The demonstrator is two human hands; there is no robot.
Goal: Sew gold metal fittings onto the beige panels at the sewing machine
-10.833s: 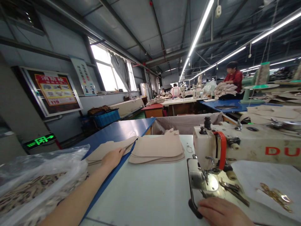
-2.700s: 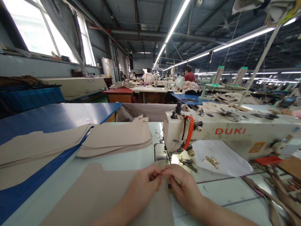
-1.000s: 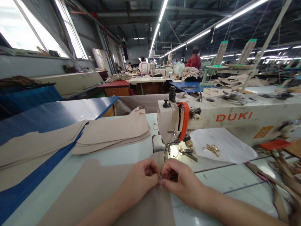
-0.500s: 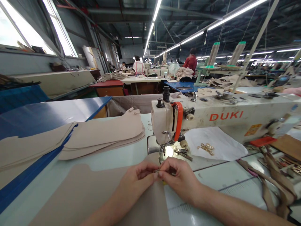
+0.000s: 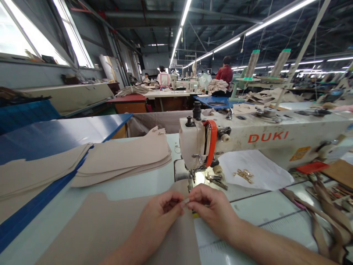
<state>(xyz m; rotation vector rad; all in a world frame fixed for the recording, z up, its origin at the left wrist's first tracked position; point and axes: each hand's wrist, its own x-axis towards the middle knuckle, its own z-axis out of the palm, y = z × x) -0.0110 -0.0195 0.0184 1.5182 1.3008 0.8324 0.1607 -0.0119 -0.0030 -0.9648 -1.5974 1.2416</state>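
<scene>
My left hand (image 5: pixel 158 217) and my right hand (image 5: pixel 213 211) meet fingertip to fingertip in front of the sewing machine (image 5: pixel 190 152). Both are closed in a pinch on one small pale piece (image 5: pixel 185 201), too small and too covered by fingers to name for certain. Beneath my left hand a large taupe fabric panel (image 5: pixel 110 224) lies flat, its upper corner reaching toward the presser foot, where a lamp shines on the machine bed. Small gold metal fittings (image 5: pixel 244 175) lie in a heap on a white sheet (image 5: pixel 264 171), beyond my right hand.
Stacked taupe panels (image 5: pixel 124 158) lie at left, beside a blue table (image 5: pixel 68 127) carrying further panels (image 5: pixel 41 169). Fabric strips (image 5: pixel 325 209) and a red tray (image 5: pixel 311 167) sit at right. Thread cones (image 5: pixel 252 66) stand behind the machine; several people work farther back.
The small piece shows more plainly between my fingertips and looks slightly raised. My hands stay together in nearly the same place; the whole view has shifted slightly.
</scene>
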